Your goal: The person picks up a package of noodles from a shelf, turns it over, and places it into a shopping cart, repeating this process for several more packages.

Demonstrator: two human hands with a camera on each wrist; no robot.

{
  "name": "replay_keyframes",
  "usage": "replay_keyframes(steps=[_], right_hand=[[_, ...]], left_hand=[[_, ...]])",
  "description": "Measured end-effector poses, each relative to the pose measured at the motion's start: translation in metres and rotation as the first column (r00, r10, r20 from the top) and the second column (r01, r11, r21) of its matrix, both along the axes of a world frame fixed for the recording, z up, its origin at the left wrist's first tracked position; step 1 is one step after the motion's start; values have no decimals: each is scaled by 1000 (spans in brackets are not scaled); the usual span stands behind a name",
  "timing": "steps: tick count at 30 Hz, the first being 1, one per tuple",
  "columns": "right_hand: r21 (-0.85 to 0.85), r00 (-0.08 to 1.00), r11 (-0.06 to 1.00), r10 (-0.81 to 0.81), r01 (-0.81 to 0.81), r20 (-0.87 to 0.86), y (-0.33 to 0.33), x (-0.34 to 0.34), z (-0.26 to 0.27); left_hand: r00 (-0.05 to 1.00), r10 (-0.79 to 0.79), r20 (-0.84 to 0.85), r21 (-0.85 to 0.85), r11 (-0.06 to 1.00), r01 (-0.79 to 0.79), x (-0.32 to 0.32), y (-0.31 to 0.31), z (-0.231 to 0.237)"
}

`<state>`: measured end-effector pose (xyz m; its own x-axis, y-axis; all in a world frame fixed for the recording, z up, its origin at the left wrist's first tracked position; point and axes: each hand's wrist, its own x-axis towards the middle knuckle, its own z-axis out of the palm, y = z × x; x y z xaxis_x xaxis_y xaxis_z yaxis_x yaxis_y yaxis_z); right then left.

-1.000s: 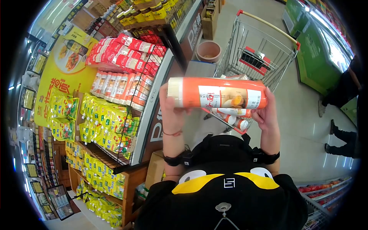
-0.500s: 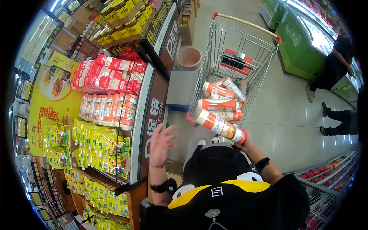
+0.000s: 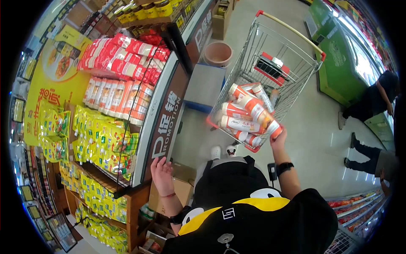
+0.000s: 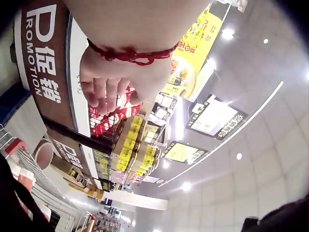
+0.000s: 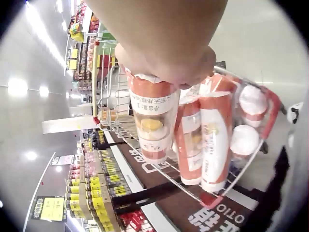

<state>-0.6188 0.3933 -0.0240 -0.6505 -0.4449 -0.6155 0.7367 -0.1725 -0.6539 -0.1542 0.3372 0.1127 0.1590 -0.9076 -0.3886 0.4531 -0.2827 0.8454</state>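
My right hand [image 3: 278,140] grips one end of an orange-and-white noodle pack [image 3: 258,112], which slants over the other packs in the metal cart [image 3: 297,95]. In the right wrist view the same hand [image 5: 166,65] holds the pack [image 5: 152,118] above the upright-looking packs [image 5: 215,140] beside it. My left hand [image 3: 162,175] is empty, fingers loosely bent, near the edge of the promotion shelf [image 3: 163,122]. The left wrist view shows this hand [image 4: 123,82] in front of red-and-white bags [image 4: 113,118], with nothing in its fingers.
Orange packs [image 3: 119,98], red bags [image 3: 122,57] and yellow-green pouches [image 3: 103,137] fill the shelf display at left. A pink bucket [image 3: 218,53] and a grey platform [image 3: 206,84] stand between shelf and cart. Green freezers [image 3: 342,63] and people [image 3: 372,101] are at right.
The pack held across both hands a second ago is now in the right hand alone, over the cart. My left hand has let go and moved down and left, towards the shelf.
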Motion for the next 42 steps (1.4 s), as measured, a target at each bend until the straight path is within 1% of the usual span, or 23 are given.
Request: replay_keyframes(steps=[2, 3, 4, 5, 6, 9, 10, 11, 12, 13, 14, 16, 19, 22, 25, 28, 29, 32, 33, 37, 39, 40, 42], right_hand=[[30, 998, 999, 22, -24, 56, -38, -10, 16], [95, 984, 979, 181, -180, 6, -49, -23, 6], [163, 942, 931, 335, -325, -35, -59, -41, -5], [400, 847, 820, 504, -409, -167, -75, -52, -8], [635, 710, 655, 666, -410, -229, -91, -64, -11], [824, 515, 551, 749, -136, -416, -119, -118, -145], [866, 308, 500, 822, 9, -478, -112, -93, -112], [868, 89, 444, 877, 222, -472, -104, -64, -73], [794, -84, 407, 905, 451, -417, -97, -30, -24], [857, -248, 465, 877, 224, -412, -93, -44, -29], [913, -324, 367, 898, 179, -298, -95, -31, -17], [982, -474, 145, 877, 120, -72, -99, 5, 19], [956, -511, 29, 850, 293, 131, -109, 0, 10], [900, -467, -253, 786, 355, 405, -119, 0, 32], [853, -370, -289, 807, 434, 461, -115, -5, 32], [911, -588, -219, 706, 350, 395, -123, -28, -12], [987, -710, -35, 690, 160, 139, -119, -38, -29], [992, -717, -102, 686, 81, 129, -130, -34, -40], [998, -702, -52, 709, 47, 71, -127, -33, -38], [996, -696, 77, 717, 40, -28, -123, -29, -26], [989, -716, 147, 692, 10, -96, -128, -33, 0], [981, -681, 194, 722, 30, -122, -129, -39, 8], [958, -596, 278, 782, 67, -186, -126, -59, 13]], left_hand=[[999, 20, 43, 2, 1000, -21, 2, 8, 0], [997, 29, 74, 7, 1000, -29, 5, 11, -2], [994, 34, 103, 8, 999, -35, 8, 13, -3], [990, 73, 123, 19, 997, -75, 10, 16, -4], [988, 87, 129, 49, 994, -94, 14, 19, -6], [985, 117, 127, 107, 986, -131, 32, 27, -16], [983, 130, 132, 122, 982, -146, 36, 31, -20], [980, 144, 136, 135, 978, -162, 39, 34, -22], [977, 159, 139, 147, 973, -180, 39, 36, -24], [973, 191, 127, 157, 965, -210, 36, 38, -20], [973, 194, 123, 168, 962, -213, 35, 40, -21], [974, 195, 119, 188, 958, -215, 34, 46, -25], [984, 139, 110, 247, 955, -162, 26, 50, -29], [992, 52, 117, 235, 969, -79, 16, 49, -23], [997, 6, 82, 228, 973, -24, 10, 44, -19], [998, -19, 65, 241, 971, 3, 4, 41, -17], [998, -30, 61, 247, 969, 14, 5, 42, -19], [998, -26, 56, 254, 967, 11, 4, 45, -33], [998, -13, 66, 272, 962, -6, 4, 51, -36], [998, 19, 53, 362, 931, -37, 6, 76, -50], [1000, -2, -10, 407, 913, 6, 8, 87, -45], [999, -11, -36, 428, 903, 25, 10, 93, -43], [1000, -23, 11, 454, 891, 16, 19, 104, -46]])
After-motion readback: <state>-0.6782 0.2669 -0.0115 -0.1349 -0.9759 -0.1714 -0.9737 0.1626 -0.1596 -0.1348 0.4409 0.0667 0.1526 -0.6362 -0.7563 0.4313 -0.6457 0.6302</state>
